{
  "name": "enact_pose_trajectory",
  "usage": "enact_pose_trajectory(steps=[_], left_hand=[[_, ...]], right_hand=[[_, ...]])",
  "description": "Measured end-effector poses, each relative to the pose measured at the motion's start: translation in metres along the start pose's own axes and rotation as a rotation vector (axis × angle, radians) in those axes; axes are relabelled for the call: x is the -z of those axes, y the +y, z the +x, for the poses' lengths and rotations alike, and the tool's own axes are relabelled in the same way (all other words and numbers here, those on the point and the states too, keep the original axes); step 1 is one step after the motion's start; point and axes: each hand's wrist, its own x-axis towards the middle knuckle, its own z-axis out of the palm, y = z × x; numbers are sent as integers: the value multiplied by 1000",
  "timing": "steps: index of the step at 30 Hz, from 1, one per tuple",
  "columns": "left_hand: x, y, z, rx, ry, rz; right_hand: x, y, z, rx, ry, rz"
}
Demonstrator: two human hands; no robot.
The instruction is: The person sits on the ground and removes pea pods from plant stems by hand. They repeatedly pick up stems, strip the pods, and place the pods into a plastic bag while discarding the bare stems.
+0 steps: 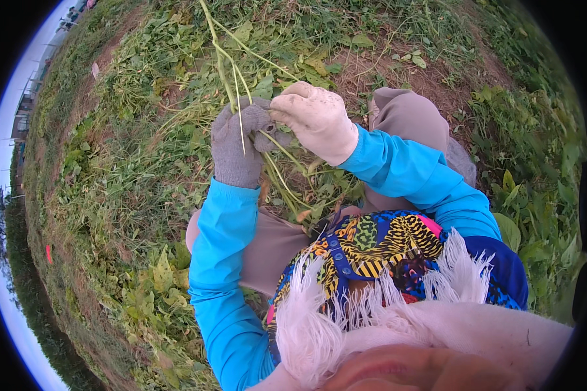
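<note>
My left hand [242, 137], in a grey knit glove, is closed round several green plant stems [220, 58]. They rise past the top of the view and also hang below the hand towards my lap. Close beside it, my right hand [315, 115], in a soiled off-white glove, has its fingertips pinched together near the left fingers. A thin stem reaches up to its knuckles; what lies between its fingertips is hidden. Under both hands, leafy stalks [293, 190] droop between my bent knees.
My legs in greyish trousers [274, 244] are folded on the ground. Cut or pulled greenery [127, 185] covers much of the soil around. Bare brown earth [411, 73] shows ahead of the right knee. Taller leafy plants [538, 220] stand at the right. A small red object [49, 254] lies far left.
</note>
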Motion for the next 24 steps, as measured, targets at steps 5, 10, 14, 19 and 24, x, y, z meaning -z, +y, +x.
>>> enact_pose_trajectory(steps=[5,10,14,19,24], left_hand=[[-6,16,-8,38,13,54],[1,29,-3,0,57,190],[2,30,-3,-12,44,283],[-4,36,-3,20,-12,393],[-4,29,-1,4,-18,439]], right_hand=[[-4,-4,4,-374,-96,351],[27,4,26,-868,-564,694],[34,7,25,-969,-720,855],[37,9,22,-1122,-680,1127],[37,10,18,-1141,-683,1121]])
